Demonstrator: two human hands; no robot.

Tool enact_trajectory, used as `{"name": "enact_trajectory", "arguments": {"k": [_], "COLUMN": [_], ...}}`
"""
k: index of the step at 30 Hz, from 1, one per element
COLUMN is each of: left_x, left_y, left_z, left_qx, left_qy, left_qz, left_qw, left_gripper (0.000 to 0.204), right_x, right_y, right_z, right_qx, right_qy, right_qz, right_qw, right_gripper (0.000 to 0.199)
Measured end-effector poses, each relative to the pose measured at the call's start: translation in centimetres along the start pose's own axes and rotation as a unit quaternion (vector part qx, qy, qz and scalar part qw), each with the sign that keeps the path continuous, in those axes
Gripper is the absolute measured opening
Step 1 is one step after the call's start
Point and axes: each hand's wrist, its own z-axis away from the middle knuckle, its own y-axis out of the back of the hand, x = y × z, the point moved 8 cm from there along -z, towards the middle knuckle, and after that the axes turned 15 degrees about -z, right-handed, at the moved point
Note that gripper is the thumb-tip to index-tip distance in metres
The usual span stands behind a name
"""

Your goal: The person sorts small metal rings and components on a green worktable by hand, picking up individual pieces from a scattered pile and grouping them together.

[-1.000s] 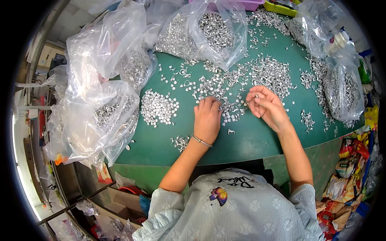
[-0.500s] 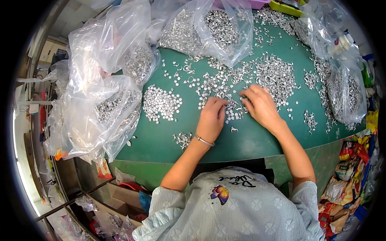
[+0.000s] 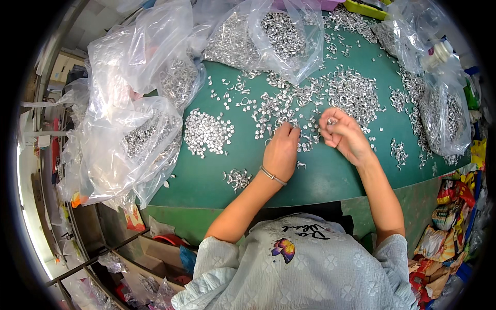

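Note:
Small silver metal parts (image 3: 274,107) lie scattered in front of my hands on the green tabletop (image 3: 320,178). My left hand (image 3: 281,152), with a bangle at its wrist, is closed, fingertips down at the near side of this scatter. Whatever it pinches is hidden. My right hand (image 3: 345,135) is turned partly palm up, its thumb and fingers closed on a small silver metal part (image 3: 331,121). Just beyond it lies a dense pile of curved silver pieces (image 3: 356,93). A heap of small, roundish silver pieces (image 3: 206,132) sits left of my left hand.
Clear plastic bags (image 3: 139,119) of metal parts line the table's left side; further bags (image 3: 281,41) stand at the back and right (image 3: 447,119). A small pile (image 3: 237,179) lies near my left forearm, another (image 3: 398,153) right of my right hand. Trays (image 3: 367,8) sit at the far edge.
My right hand has lifted a little off the parts and rolled palm up, with a small metal part now showing in its fingers. My left hand has shifted slightly right, its fingers pointing down.

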Motion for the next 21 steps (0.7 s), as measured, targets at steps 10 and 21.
{"name": "enact_trajectory", "arguments": {"k": [10, 21], "left_x": [-0.6, -1.1], "left_y": [0.7, 0.0], "left_z": [0.3, 0.1], "left_qx": [0.026, -0.002], "left_qy": [-0.024, -0.016], "left_qz": [-0.003, 0.021], "left_qw": [0.999, 1.000], "left_gripper": [0.019, 0.018], "right_x": [1.3, -0.1], "right_y": [-3.7, 1.9], "right_z": [-0.9, -1.6], "right_qx": [-0.022, 0.023], "right_qy": [0.210, -0.020], "right_qz": [0.746, 0.113], "right_qw": [0.631, 0.993], "right_gripper": [0.014, 0.006]}}
